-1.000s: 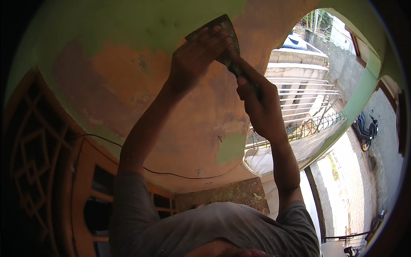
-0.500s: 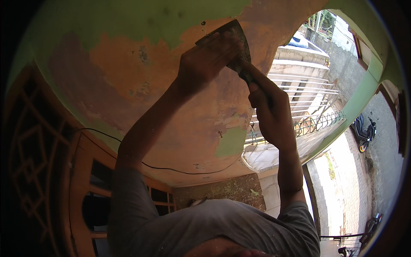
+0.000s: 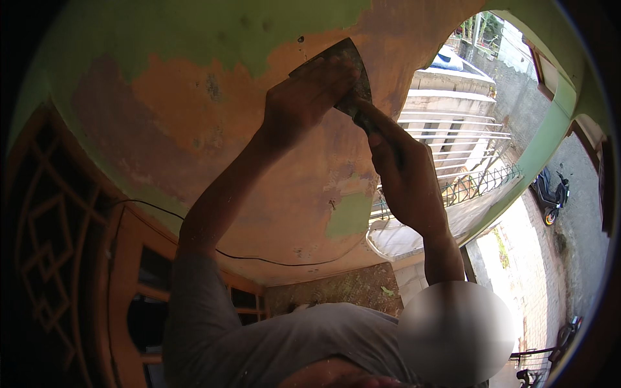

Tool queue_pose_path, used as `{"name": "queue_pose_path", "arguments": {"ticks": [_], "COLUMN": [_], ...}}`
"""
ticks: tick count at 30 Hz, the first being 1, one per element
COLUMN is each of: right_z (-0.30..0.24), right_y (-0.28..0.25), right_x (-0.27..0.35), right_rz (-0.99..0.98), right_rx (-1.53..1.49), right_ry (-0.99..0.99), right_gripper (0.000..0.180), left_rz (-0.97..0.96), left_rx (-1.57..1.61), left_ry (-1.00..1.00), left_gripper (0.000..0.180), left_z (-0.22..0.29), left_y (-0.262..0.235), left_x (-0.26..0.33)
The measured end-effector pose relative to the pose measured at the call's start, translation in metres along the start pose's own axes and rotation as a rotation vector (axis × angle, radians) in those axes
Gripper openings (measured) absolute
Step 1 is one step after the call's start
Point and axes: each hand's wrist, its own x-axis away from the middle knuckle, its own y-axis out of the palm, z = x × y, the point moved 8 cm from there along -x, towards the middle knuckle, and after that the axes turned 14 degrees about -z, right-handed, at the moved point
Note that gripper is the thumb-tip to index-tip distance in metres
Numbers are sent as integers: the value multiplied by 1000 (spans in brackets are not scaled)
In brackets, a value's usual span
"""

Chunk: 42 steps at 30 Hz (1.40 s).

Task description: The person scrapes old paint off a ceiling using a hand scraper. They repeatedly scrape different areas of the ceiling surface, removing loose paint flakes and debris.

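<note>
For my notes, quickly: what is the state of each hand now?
Left hand: fingers flat, pressing the scraper blade.
Right hand: closed on the scraper handle.

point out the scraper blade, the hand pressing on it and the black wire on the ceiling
scraper blade [image 3: 354,61], head view, on the bare upper part of the blade
left hand [image 3: 304,97], head view, back of the hand
black wire [image 3: 259,258], head view, mid-run below the orange ceiling
</note>
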Motion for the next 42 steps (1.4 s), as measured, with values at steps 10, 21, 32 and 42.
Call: {"name": "queue_pose_path", "arguments": {"ticks": [10,21,32,42], "right_z": [-2,-4,-4,-1], "right_y": [0,-9,-10,-7], "right_x": [-6,-11,-7,-4], "right_rz": [-11,17,48,49], "right_rx": [19,-24,50,52], "right_ry": [-78,-87,-95,-91], "right_gripper": [44,47,44,43], "left_rz": [49,100,9,23], "left_rx": [-18,-20,133,14], "left_ry": [29,27,-39,-15], "left_gripper": [34,37,49,52], "left_z": [-6,-6,-7,-3], "left_y": [3,-8,3,6], "left_x": [-1,-13,-19,-11]}}
